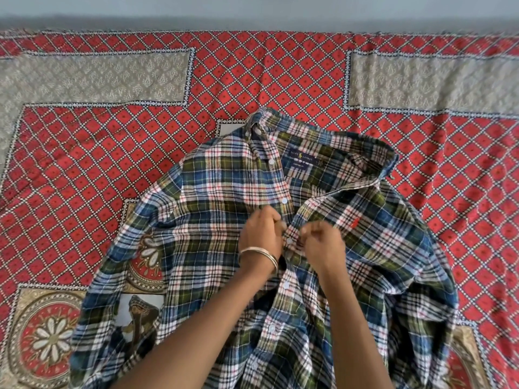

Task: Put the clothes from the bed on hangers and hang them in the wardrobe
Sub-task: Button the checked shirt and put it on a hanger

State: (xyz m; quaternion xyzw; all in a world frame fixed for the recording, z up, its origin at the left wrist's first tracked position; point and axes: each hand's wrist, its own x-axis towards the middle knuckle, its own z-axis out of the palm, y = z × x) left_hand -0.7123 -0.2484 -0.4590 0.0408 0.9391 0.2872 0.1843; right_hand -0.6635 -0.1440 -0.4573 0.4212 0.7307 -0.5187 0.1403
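A blue, green, white and red plaid shirt [213,197] lies front up on the bed, collar pointing away from me, with a navy label showing inside the neck. The top of its front is open. My left hand [262,234], a metal bangle on its wrist, pinches the left edge of the button placket at chest height. My right hand [323,242] pinches the facing edge right beside it, near a white button. Both hands have curled fingers and nearly touch. No hanger or wardrobe is in view.
A red diamond-patterned bedspread [84,169] with beige panels covers the bed. A grey wall [252,9] runs behind the bed's far edge. Round floral motifs [50,338] decorate the spread at the near left.
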